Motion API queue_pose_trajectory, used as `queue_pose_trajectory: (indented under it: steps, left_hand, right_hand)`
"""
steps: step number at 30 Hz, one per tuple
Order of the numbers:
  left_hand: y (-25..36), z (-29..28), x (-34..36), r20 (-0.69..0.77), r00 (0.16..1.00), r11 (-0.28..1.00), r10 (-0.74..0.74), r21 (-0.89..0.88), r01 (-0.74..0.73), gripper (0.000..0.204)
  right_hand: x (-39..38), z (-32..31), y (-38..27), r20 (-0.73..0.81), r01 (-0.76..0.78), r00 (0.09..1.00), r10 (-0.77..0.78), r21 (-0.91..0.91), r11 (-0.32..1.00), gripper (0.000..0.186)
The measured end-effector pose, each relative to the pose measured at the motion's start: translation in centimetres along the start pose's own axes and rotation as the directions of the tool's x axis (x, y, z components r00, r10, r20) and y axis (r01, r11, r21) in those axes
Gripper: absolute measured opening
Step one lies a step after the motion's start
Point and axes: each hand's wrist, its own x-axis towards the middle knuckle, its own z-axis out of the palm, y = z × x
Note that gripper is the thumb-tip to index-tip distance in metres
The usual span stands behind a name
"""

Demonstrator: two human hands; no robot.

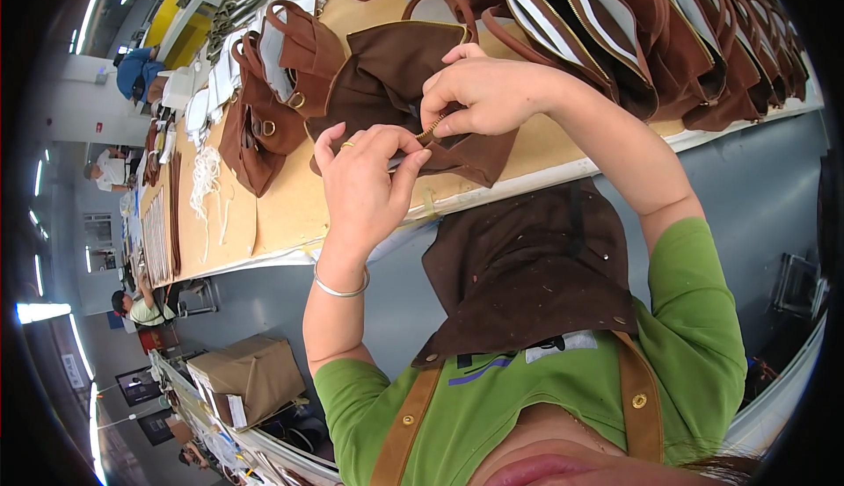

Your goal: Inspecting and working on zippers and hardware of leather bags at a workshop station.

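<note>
A brown handbag [378,77] lies open on the worktable in front of me, its dark lining showing and a brass zipper [428,129] running along its near edge. My left hand [369,174] pinches the zipper edge between thumb and forefinger, with a ring on one finger. Just to its right, my right hand [479,95] grips the same zipper with bent fingers, its other fingers raised over the bag. Both hands are close together. What exactly lies between the fingertips is partly hidden.
Many brown handbags with open zippers [651,29] crowd the table's right side. More bags [264,130] stand at left, near white cords [205,178] and brown strips [175,213]. The table edge [563,172] runs before me. A cardboard box [251,380] sits at lower left; other people work beyond.
</note>
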Motion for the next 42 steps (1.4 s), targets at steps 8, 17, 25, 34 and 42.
queue_pose_trajectory:
  steps: [8, 17, 25, 34, 42]
  left_hand:
    - [0.07, -0.14, 0.25, 0.012, 0.999, 0.999, -0.051, -0.011, 0.051, 0.01]
    - [-0.12, 0.07, 0.21, -0.025, 0.999, 0.999, -0.028, 0.022, 0.029, 0.009]
    - [0.17, -0.33, 0.21, 0.005, 1.0, 1.0, -0.02, 0.003, 0.02, 0.008]
    - [0.06, -0.06, 0.28, -0.004, 0.999, 0.999, -0.043, 0.015, 0.043, 0.01]
    - [-0.07, -0.12, 0.36, -0.025, 0.999, 1.0, -0.02, 0.02, 0.02, 0.01]
  right_hand:
    - [0.04, -0.04, 0.14, -0.048, 0.044, 0.998, -0.043, 0.02, 0.999, 0.011]
    - [0.15, -0.27, 0.14, -0.049, 0.023, 0.999, -0.022, 0.025, 0.999, 0.011]
    - [0.23, -0.07, 0.14, -0.071, -0.003, 0.997, 0.002, -0.016, 1.0, 0.011]
    - [0.28, -0.26, -0.15, -0.041, 0.003, 0.999, -0.003, -0.012, 1.0, 0.01]
    - [0.3, -0.14, -0.29, -0.111, -0.01, 0.994, 0.009, -0.006, 1.0, 0.009]
